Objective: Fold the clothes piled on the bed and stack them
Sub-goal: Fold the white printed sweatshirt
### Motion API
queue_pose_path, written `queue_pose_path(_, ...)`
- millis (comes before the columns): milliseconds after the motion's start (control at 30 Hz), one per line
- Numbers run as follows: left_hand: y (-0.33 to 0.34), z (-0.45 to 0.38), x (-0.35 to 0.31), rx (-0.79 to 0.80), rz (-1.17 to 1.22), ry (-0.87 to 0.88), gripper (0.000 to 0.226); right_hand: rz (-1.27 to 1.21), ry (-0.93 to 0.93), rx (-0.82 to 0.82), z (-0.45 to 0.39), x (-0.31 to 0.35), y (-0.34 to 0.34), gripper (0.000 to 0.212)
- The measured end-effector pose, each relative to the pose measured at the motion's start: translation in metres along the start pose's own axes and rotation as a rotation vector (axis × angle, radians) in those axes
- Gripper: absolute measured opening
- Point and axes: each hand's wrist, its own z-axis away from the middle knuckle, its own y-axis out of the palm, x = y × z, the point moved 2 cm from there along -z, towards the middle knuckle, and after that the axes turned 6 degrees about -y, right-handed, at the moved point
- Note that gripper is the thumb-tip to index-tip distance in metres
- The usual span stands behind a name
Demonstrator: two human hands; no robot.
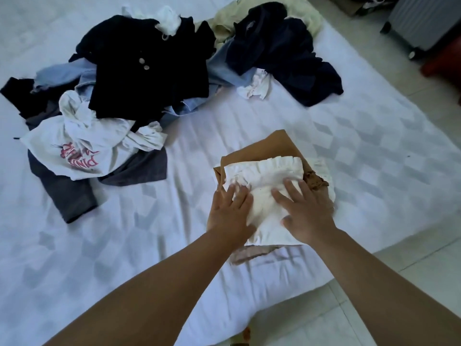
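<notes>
We see a folded white ruffled garment [264,196] lying on top of a folded tan garment [279,146], near the bed's [349,136] right edge. Left hand [230,216] and right hand [305,213] press flat on it, fingers spread and straight, gripping nothing. The white piece sits under and between both palms. Unfolded clothes pile [139,78] lies well apart, farther up the bed.

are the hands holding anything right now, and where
Nothing is gripped: the left hand and right hand press flat on the folded white garment.
</notes>
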Motion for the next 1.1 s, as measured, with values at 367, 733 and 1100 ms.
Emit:
queue_pose_path(367,0.004,0.022,0.07,-0.204,0.575,0.01,0.065,-0.031,0.0,-0.472,-0.03,0.086,-0.04,0.038)
queue_pose_path(733,0.087,0.07,0.286,0.068,0.641,-0.522,0.054,-0.059,-0.334,-0.261,-0.13,0.285,-0.026,0.03)
queue_pose_path(1100,0.153,0.095,0.413,0.073,0.662,-0.583,0.049,0.064,-0.407,-0.135,-0.241,0.439,-0.005,0.028)
